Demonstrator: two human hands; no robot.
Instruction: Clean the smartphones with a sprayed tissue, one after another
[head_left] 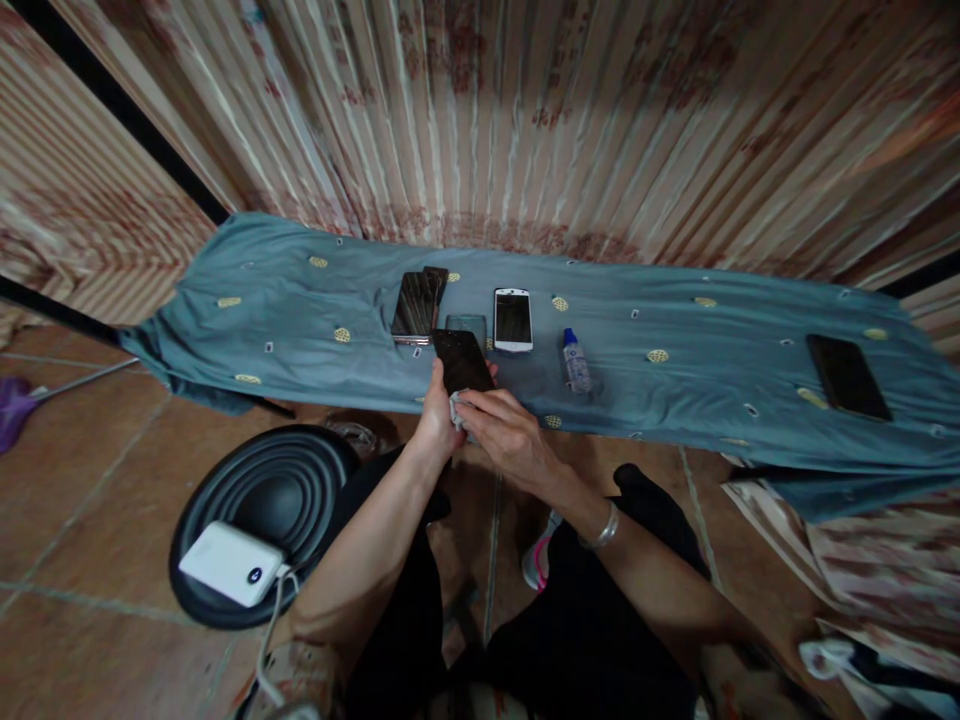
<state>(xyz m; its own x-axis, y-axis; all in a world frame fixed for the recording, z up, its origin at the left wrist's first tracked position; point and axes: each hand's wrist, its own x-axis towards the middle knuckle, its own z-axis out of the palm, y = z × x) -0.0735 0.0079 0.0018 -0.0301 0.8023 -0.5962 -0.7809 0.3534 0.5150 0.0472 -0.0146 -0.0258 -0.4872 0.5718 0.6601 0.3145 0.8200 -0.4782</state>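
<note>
The dark phone (466,358) sits between both hands, tilted above the near edge of the blue-green cloth (300,300). The left hand (433,420) grips it from the left and below: the thumb lies along the left edge, close to the lower corner, and fingertips show at the right edge, so the phone is held across its width. The fingers of the right hand (512,435) are drawn narrow together over a pale wad (456,408), pressed at the phone's lower end, just beside the left thumb; the upper part of the screen lies clear beyond the fingertips. How the left fingers run beneath the phone is hidden.

Just past the phone's top lies a clear bluish case (468,325), partly covered by it. To the left, 2 dark phones (414,306) overlap; to the right lie a white phone (513,320) and a blue-capped bottle (577,364). Another black phone (848,376) rests well apart, near the cloth's right end
</note>
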